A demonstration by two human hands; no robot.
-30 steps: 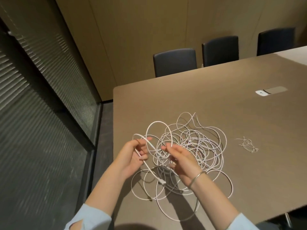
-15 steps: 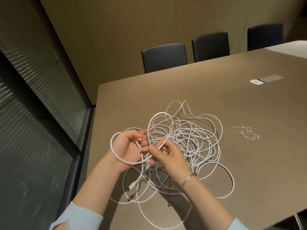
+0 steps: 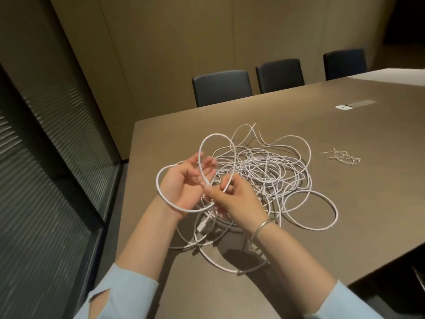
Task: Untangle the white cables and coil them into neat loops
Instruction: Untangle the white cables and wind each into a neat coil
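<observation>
A: So where do the white cables (image 3: 264,171) lie?

B: Heaped in a tangle on the brown table (image 3: 345,203), near its left end and toward the near edge. Loose loops spill out of the heap: a big one (image 3: 311,209) lies flat to the right, another (image 3: 220,264) curls toward the near edge, and two thin ends stick up at the far side.

A: And the hands?

B: Both are raised over the near-left part of the heap. The left hand (image 3: 184,185) is palm up with its fingers half curled; one cable loop (image 3: 165,199) runs round its wrist and heel, and an upright loop (image 3: 217,139) rises from between its fingers. The right hand (image 3: 232,199), with a metal bangle (image 3: 262,227) on its wrist, pinches a strand between thumb and fingertips just beside the left palm.

A: Does the left hand truly clench anything?

B: Its fingers curl about the upright loop's strand, so it holds cable, though loosely.

A: Anything in the way?

B: The hands and forearms cover the near-left part of the tangle, so how the strands cross there cannot be told. A white plug (image 3: 202,225) shows below the hands, resting among the strands.

A: What else is about?

B: A small bundle of thin ties (image 3: 342,156) lies well apart to the right of the heap. A socket panel (image 3: 355,104) sits in the tabletop far right. Three dark chairs (image 3: 222,87) stand along the far side before a tan wall, and slatted blinds (image 3: 46,157) fill the left.
</observation>
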